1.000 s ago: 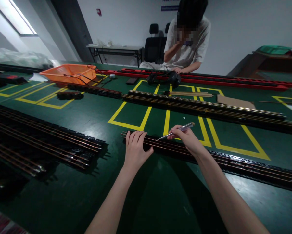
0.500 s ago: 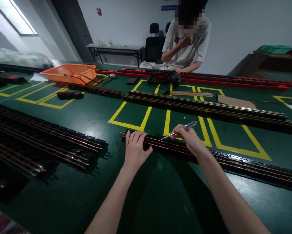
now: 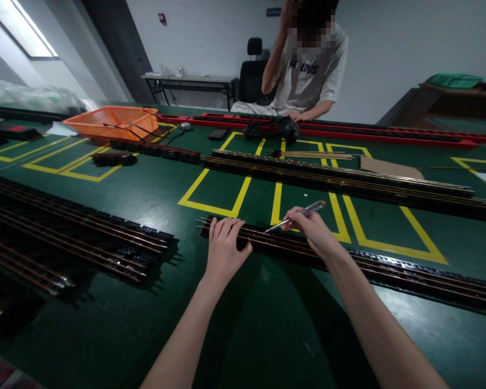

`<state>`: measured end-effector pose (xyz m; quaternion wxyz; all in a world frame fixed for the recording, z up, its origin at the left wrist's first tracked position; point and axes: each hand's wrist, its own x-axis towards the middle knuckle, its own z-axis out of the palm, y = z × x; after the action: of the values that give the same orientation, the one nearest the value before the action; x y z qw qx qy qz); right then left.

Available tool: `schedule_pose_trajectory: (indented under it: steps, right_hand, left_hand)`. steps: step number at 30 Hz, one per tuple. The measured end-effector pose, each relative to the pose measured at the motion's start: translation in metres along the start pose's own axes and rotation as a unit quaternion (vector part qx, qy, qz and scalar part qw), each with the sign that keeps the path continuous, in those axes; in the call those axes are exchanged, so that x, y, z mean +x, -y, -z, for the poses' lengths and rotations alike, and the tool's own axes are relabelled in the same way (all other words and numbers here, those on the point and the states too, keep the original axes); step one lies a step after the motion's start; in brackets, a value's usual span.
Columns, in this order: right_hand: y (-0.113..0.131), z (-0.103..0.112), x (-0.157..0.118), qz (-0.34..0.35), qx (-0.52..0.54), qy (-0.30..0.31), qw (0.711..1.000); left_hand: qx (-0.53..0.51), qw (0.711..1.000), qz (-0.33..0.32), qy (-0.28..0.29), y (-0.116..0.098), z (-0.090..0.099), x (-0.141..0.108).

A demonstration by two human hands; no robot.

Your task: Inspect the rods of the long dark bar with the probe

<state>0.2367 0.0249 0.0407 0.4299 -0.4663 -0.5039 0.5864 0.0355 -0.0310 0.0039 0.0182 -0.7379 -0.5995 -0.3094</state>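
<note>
A long black strip with thin copper-coloured rods along it [image 3: 285, 249] lies across the green table in front of me. My left hand [image 3: 225, 247] grips it near its left end, fingers over the far side and thumb at the near edge. In my right hand [image 3: 310, 229] is a slim screwdriver with a clear handle [image 3: 316, 206], held like a pen and slanting down to the left. Its tip meets the top of the strip, at the rods, just right of my left hand. What exactly the tip touches is too small to tell.
Several similar strips [image 3: 105, 237] lie at the left. Beyond my hands runs another long strip with brass-coloured rods [image 3: 340, 178]. An orange basket [image 3: 117, 121], a cardboard piece [image 3: 391, 167] and red rails [image 3: 388, 135] lie farther back. A person [image 3: 307, 81] sits across the table.
The person across the table has raised one hand from near the chin to the head. My hands and the screwdriver stay almost in place; the view has shifted slightly.
</note>
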Motion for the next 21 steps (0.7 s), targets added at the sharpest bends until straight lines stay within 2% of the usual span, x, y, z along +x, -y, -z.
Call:
schedule_pose_trajectory:
  steps: [9,14,21]
  right_hand:
    - [-0.004,-0.011,-0.001,0.032,-0.006,0.048,0.998]
    - [-0.003,-0.02,-0.001,0.032,-0.005,0.052,0.998]
    - [-0.004,-0.023,0.001,0.03,-0.003,0.045,0.999]
  left_hand:
    - [-0.015,1.0,0.008,0.008,0.017,0.006,0.002]
    - [-0.01,1.0,0.016,0.006,0.03,0.009,0.001]
    - [-0.02,1.0,0.022,0.008,0.029,0.008,-0.001]
